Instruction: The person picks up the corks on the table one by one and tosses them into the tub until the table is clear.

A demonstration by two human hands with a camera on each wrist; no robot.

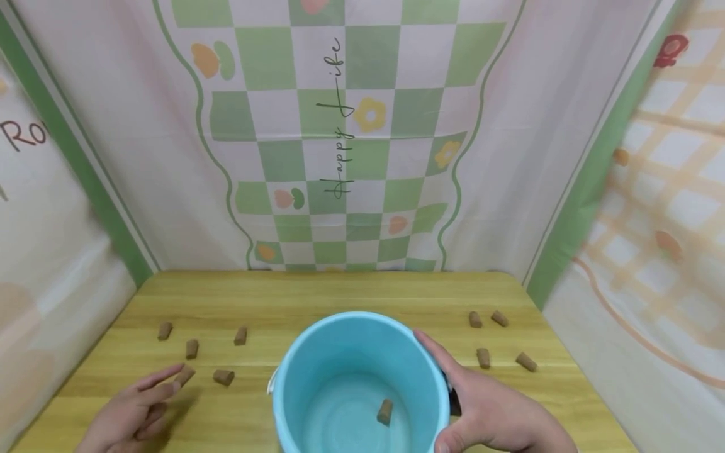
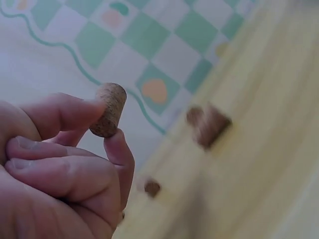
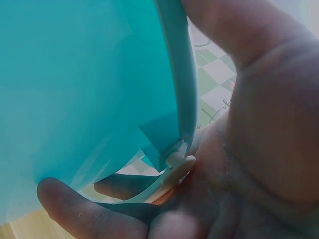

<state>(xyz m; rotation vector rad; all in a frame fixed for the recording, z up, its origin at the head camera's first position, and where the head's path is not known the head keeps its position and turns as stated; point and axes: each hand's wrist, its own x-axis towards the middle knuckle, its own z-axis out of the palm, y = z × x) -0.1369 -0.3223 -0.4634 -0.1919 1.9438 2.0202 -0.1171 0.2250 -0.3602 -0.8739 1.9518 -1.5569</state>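
In the head view my left hand (image 1: pixel 127 409) is at the lower left, pinching a cork stopper (image 1: pixel 184 375) between thumb and fingertips. The left wrist view shows this cork (image 2: pixel 110 110) held up at the fingertips, the other fingers folded beneath. A light blue bucket (image 1: pixel 291 377) stands at the front middle, and one cork (image 1: pixel 385 412) lies on its bottom. My right hand (image 1: pixel 493 409) grips the bucket's right side, thumb near the rim. Up close in the right wrist view, its fingers (image 3: pixel 84 211) curve under the handle joint (image 3: pixel 174 158) and against the bucket wall.
Several corks lie left of the bucket, among them a cork (image 1: pixel 223 377) near my left hand. Several more, including a cork (image 1: pixel 527 362), are spread on the right. The wooden table (image 1: pixel 340 289) ends at a checkered curtain (image 1: pixel 374 157) behind, with cloth walls at both sides.
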